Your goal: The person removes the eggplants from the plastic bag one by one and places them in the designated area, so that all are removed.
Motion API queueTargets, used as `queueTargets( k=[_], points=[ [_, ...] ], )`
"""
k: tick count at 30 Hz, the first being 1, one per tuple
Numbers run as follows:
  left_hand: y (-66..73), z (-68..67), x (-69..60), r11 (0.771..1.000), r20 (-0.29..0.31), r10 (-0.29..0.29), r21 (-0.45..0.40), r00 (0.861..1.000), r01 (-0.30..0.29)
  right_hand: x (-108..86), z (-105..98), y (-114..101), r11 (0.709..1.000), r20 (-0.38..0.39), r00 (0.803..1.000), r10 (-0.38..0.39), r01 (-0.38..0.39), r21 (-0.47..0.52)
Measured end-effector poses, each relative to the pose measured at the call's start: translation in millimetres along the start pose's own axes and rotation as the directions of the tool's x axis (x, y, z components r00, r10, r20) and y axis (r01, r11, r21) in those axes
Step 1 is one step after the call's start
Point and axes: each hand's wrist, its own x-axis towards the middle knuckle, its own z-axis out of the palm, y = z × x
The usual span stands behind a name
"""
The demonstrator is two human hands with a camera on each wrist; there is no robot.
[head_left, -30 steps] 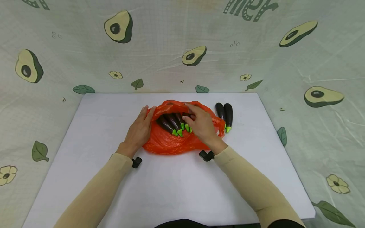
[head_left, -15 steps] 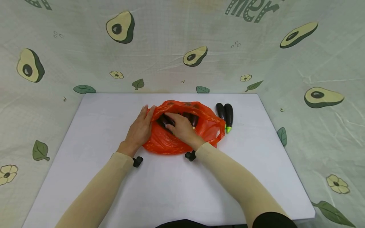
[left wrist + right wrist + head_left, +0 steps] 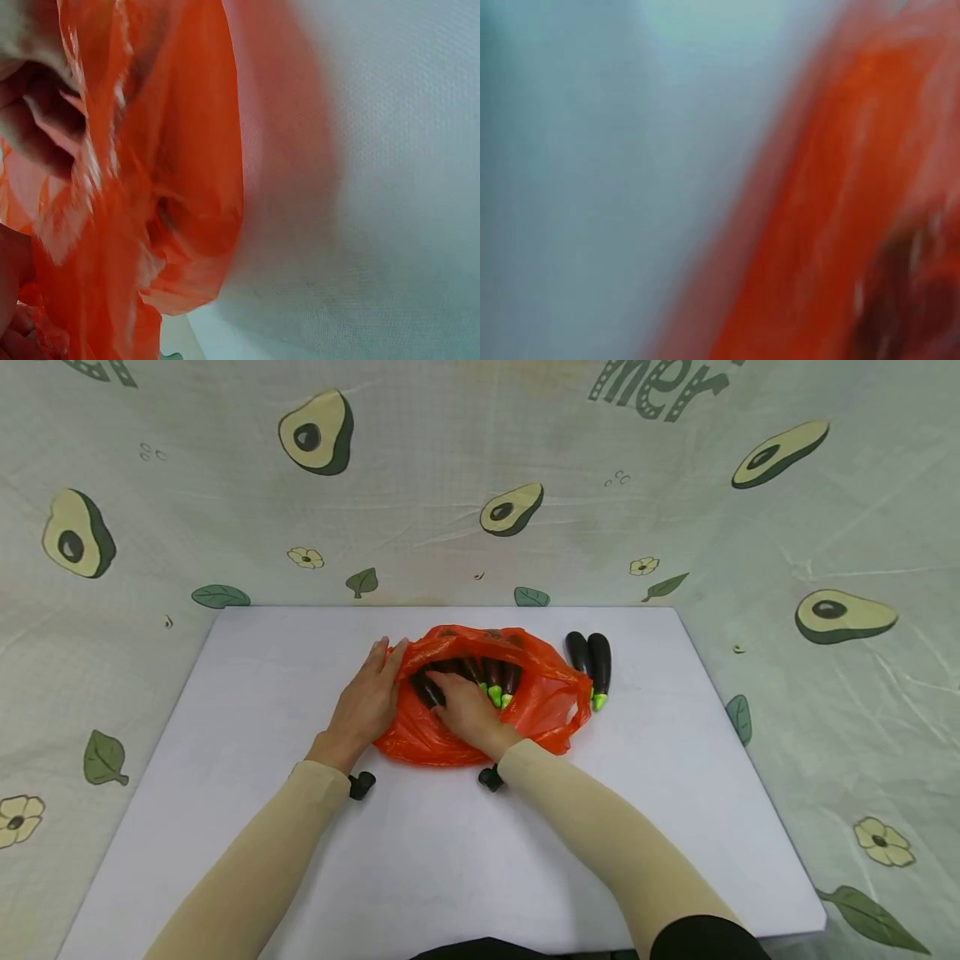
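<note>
Pale cloth (image 3: 420,443) (avocado print) behind white table (image 3: 420,860)

A white table (image 3: 435,860) bears an orange-red plastic bag (image 3: 435,743) and 2 dark eggplants (image 3: 600,662) just beside it.

Bears, on the pale printed cloth (image 3: 420,443), lower-case lettering "mer" (image 3: 660,389), high up and right of centre in the head view. Slopes downward toward the right and leans the same way. Shows in bold grey-green, with small pale dots set into the strokes. Runs up to the upper edge of the view, partly cropped there. Bears also, on the same cloth, toward the upper left corner, a second lettering fragment (image 3: 93,371) in similar green, likewise dotted. Shows only lower ends of strokes at that spot; cannot be read with certainty because of cropping.
</note>
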Motion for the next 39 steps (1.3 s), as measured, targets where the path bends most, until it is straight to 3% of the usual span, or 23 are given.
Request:
queueTargets(
  k=[4, 13, 21, 27, 33, 39],
  points=[
    [-0.5, -0.1, -0.9, 1.000, -0.003, -0.003, 0.002, 1.000, 0.003, -7.0, -0.1, 3.0, 1.000, 0.019, 1.000, -0.001, 0.001, 0.007],
    [0.6, 2.5, -4.3, 1.000, 0.001, 0.000, 0.018, 1.000, 0.000, -23.9, -5.5, -1.5, 0.997, 0.102, 0.992, 0.075, -0.077, 0.020],
    [0.0, 7.3, -5.9, 0.992, -0.029, 0.075, 0.100, 0.997, -0.072, -7.1, 5.9, -14.1, 0.992, -0.006, 0.999, 0.037, -0.037, -0.123],
    [-1.7, 13.1, -6.3, 0.981, -0.027, 0.104, 0.165, 0.994, -0.098, 2.7, 16.0, -14.8, 0.972, -0.028, 0.999, 0.015, -0.021, -0.235],
    [-2.7, 14.7, -7.8, 0.974, -0.028, 0.125, 0.195, 0.992, -0.118, 2.1, 16.1, -14.0, 0.969, -0.030, 1.000, -0.002, -0.006, -0.246],
    [-0.2, 13.5, -8.5, 0.973, -0.029, 0.121, 0.202, 0.992, -0.113, -5.4, 7.6, -15.6, 0.983, -0.027, 1.000, 0.007, -0.012, -0.184]
  ],
)
